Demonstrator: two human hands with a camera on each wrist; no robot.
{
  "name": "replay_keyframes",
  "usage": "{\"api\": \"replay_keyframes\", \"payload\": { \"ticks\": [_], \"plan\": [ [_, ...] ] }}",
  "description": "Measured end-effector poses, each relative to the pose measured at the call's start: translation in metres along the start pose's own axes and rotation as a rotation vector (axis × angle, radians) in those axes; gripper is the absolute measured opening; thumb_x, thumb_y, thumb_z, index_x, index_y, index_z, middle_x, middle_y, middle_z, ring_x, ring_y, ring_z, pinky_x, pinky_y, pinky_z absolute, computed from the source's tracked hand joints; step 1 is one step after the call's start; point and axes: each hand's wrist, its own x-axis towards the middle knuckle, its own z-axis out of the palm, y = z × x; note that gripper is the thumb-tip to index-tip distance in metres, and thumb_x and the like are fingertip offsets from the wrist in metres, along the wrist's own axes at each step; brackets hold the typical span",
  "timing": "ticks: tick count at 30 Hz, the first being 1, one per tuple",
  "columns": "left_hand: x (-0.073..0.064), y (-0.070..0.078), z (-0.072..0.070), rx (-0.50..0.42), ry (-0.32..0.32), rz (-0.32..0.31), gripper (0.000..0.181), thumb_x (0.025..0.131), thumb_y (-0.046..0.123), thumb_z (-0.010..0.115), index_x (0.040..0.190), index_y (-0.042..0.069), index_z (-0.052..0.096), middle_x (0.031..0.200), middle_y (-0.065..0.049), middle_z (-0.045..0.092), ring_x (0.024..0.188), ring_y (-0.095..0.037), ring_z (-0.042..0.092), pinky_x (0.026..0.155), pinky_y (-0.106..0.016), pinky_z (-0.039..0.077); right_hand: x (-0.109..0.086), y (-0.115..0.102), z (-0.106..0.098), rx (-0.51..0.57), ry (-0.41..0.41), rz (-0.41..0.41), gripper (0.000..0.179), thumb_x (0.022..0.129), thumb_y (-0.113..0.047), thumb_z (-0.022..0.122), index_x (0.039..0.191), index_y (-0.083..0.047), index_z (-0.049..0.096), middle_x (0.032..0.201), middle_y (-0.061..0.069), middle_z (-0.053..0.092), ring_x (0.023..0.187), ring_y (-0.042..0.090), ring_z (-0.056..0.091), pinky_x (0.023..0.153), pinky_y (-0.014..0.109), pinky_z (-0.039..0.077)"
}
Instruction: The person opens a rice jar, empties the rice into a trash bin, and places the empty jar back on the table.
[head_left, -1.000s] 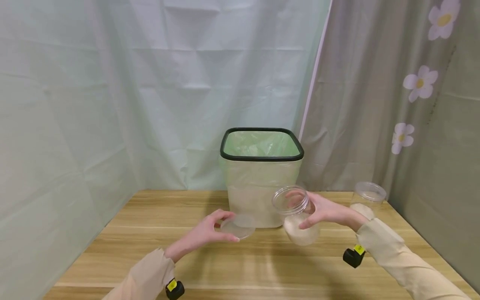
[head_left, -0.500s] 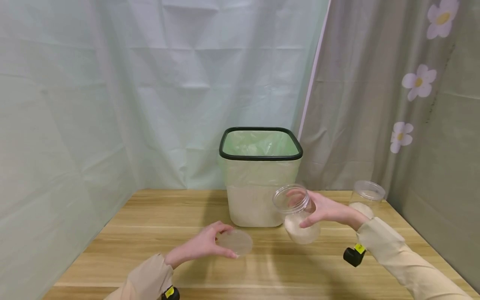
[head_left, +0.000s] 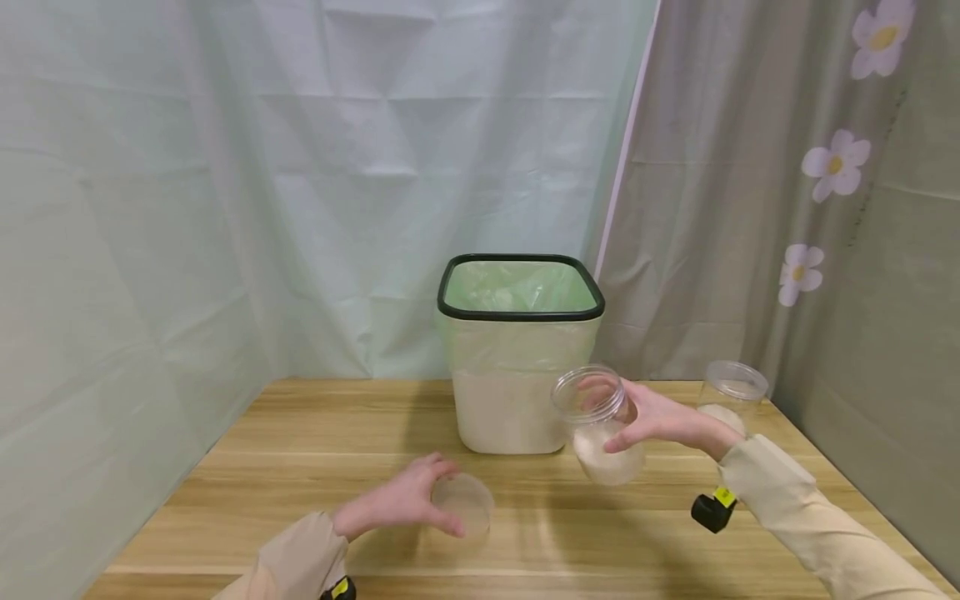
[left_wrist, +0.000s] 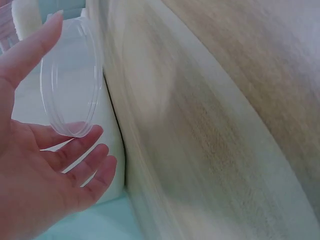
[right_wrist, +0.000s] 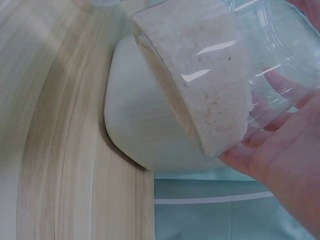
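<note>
Gripping tilted jar [head_left: 595, 437], right hand [head_left: 651, 417], left hand [head_left: 408, 498] lower, pinching lid [head_left: 465, 500]

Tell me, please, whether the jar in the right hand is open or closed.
Open: the jar shows a bare ridged rim in the head view, and the left hand holds a lid away from it.

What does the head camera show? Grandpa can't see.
The right hand holds a tilted, round, clear plastic jar of whitish contents; the left hand, a round, clear plastic lid over a brown wooden table. Behind stands a pale, square, black-rimmed bin.
</note>
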Motion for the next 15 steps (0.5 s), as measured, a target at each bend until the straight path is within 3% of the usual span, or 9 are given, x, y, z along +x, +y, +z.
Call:
{"api": "replay_keyframes", "payload": {
  "ticks": [8,15],
  "plan": [
    [-0.0003,0.0017,0.0029,0.093,-0.016,0.015,0.086,0.062,0.045,0.077,0.119,-0.011,0.048,0.115,-0.023,0.045,0.108,-0.039,0.041,0.087,-0.052,0.036,-0.0013,0.0011,-0.0026,-0.003,0.002,0.005,0.075,0.072,-0.009,0.074,0.133,0.000,0.031,0.130,0.023,0.037,0.115,0.033,0.041,0.091,0.032,0.036],
    [-0.0001,0.0004,0.0057,0.159,-0.040,0.020,0.088,0.059,0.045,0.079,0.119,-0.011,0.048,0.112,-0.019,0.046,0.105,-0.038,0.041,0.086,-0.050,0.037,-0.0036,-0.0001,-0.0042,-0.019,0.013,0.008,0.074,0.073,-0.009,0.073,0.133,-0.002,0.032,0.131,0.020,0.036,0.115,0.034,0.040,0.092,0.040,0.034]
  ]
}}
